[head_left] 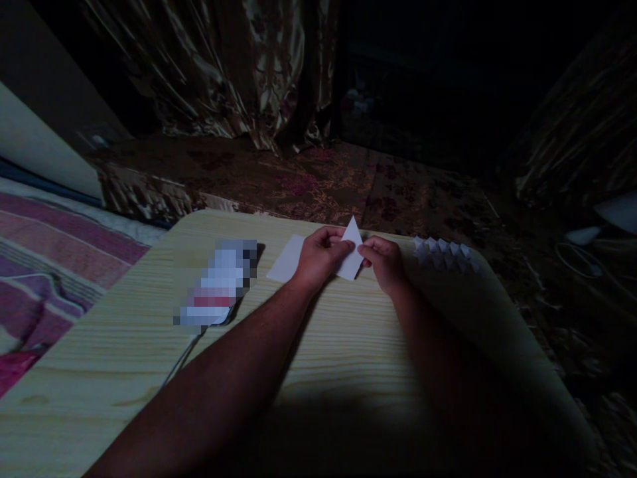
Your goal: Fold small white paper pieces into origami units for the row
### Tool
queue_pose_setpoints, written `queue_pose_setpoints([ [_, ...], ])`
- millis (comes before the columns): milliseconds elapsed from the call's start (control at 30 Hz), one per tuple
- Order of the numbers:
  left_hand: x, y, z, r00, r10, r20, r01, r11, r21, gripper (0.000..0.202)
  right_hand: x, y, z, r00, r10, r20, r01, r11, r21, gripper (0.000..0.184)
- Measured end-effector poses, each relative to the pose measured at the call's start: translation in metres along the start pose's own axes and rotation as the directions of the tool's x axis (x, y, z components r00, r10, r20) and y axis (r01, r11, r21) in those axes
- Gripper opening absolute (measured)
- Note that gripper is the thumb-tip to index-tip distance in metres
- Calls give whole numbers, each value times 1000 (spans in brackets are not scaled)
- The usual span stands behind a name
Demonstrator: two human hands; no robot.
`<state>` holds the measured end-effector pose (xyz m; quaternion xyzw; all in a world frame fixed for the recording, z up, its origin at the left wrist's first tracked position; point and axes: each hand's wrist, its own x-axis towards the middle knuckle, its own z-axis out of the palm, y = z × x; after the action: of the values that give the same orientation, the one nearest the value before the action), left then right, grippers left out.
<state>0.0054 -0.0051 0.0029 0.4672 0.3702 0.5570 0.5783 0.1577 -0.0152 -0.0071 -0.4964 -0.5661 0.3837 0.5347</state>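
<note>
A folded piece of white paper point(352, 232) with a pointed top is held up between my two hands, over the far part of the wooden table. My left hand point(323, 252) grips it from the left, thumb across its front and fingers behind. On the other side, my right hand point(382, 257) pinches the paper's right edge between thumb and fingers. Flat white paper point(286, 259) lies on the table beside my left hand, partly covered by it. Several folded white paper pieces point(445, 255) stand in rows to the right of my right hand.
A blurred-out phone-like device point(213, 285) with a white cable point(180, 358) lies at the left on the wooden table point(328, 345). Beyond the table's far edge is a patterned cloth-covered ledge point(298, 176) below curtains point(279, 73). A striped bedspread point(54, 245) is at the left.
</note>
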Motion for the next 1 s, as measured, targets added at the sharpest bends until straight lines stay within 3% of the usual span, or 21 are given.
queue_pose_setpoints([
  [133,-1,-2,0,1000,-8,-19,9,997,76,27,0,-2,2,999,32,12,-33,998,47,17],
  [367,-2,-2,0,998,13,57,-23,982,185,29,0,-3,4,998,62,-34,-58,994,87,17],
  [733,-2,-5,-1,995,50,84,-63,985,159,30,1,-1,4,997,50,-63,-43,994,104,17],
  [1000,0,-6,-1,999,34,40,-40,989,140,28,1,0,5,999,44,-32,-40,995,96,16],
])
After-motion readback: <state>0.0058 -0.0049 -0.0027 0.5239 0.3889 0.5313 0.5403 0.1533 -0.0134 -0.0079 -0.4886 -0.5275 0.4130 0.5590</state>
